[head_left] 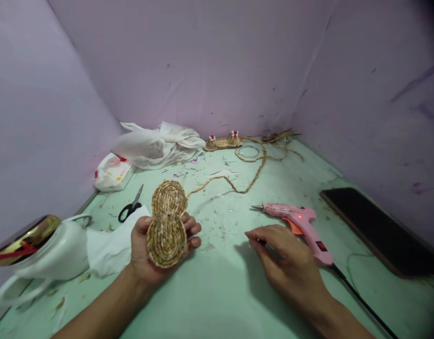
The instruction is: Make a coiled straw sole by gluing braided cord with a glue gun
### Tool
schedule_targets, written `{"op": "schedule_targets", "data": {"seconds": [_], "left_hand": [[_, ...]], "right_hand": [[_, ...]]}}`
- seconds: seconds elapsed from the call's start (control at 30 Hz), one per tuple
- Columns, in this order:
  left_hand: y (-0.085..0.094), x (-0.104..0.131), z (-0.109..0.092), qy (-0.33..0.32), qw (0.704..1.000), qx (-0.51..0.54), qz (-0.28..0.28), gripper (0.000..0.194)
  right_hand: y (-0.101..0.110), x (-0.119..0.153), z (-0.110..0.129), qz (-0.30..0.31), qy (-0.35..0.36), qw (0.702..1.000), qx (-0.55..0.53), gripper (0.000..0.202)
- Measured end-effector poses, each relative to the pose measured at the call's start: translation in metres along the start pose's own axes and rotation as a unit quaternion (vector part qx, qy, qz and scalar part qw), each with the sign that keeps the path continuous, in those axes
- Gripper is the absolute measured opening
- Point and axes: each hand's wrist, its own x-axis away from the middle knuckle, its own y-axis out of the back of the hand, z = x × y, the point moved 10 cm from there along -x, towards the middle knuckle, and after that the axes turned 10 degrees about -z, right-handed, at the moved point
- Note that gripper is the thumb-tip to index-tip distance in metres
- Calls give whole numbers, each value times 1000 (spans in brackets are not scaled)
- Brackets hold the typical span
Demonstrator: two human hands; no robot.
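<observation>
Left hand (141, 252), right hand (290, 263): apart

Gripped in left, palm up: one coiled figure-eight piece (167, 223), back hidden. At right: thumb and fingertips together, contents indiscernible. Beside right: pink glue gun (308, 226); phone (382, 230), cut off at edge.

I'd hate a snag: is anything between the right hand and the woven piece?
Only fingers of the left hand, beside the woven piece; nothing else visible. The cord trails behind, and the glue gun lies beyond the right hand.
</observation>
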Motion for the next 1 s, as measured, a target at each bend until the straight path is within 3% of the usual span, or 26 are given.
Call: {"op": "schedule_targets", "data": {"seconds": [0.2,0.47,0.7,0.83,1.0], "left_hand": [[-6,-1,10,43,991,122,20,34],[1,-4,15,24,997,79,4,38],[-13,1,23,95,971,213,56,36],[-20,3,31,113,964,227,79,40],[-28,9,31,117,955,238,132,32]], "right_hand": [[-1,1,-1,2,5,1000,-4,13],[-5,0,1,11,9,1000,-2,12],[-6,1,-3,15,-1,1000,-9,11],[-8,-12,20,-13,-20,999,-44,8],[-23,-38,68,-43,39,998,-34,12]]}}
